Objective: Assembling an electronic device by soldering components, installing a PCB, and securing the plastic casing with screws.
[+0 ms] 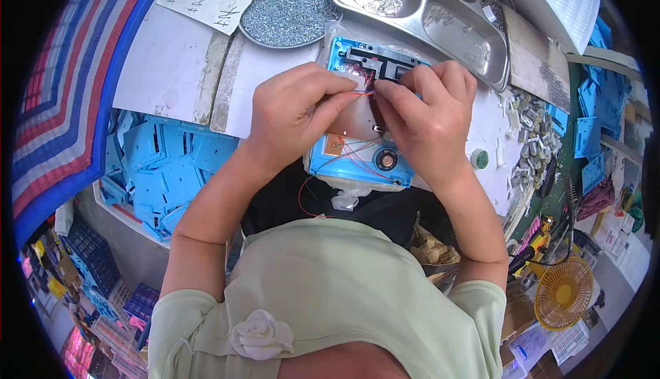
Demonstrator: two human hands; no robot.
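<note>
In front of me lies a blue plastic casing [337, 166] with a black mechanism [377, 62] across its far end. A brown circuit board [349, 119] sits in its middle, and a small round speaker [386, 159] near its close edge. Above the board, my left hand [297, 104] pinches thin red and blue wires [363, 93] between thumb and fingertips. My right hand [432, 107] is closed on the same wires from the other side, fingertips almost meeting the left ones. A loose red wire [300, 192] loops over the casing's near edge.
A round tray of small screws [292, 7] and a steel compartment tray [421, 18] with small metal parts stand at the back. Blue plastic panels [158, 172] fill a bin at left. Small metal parts [535, 138] and a green round piece [479, 159] lie at right.
</note>
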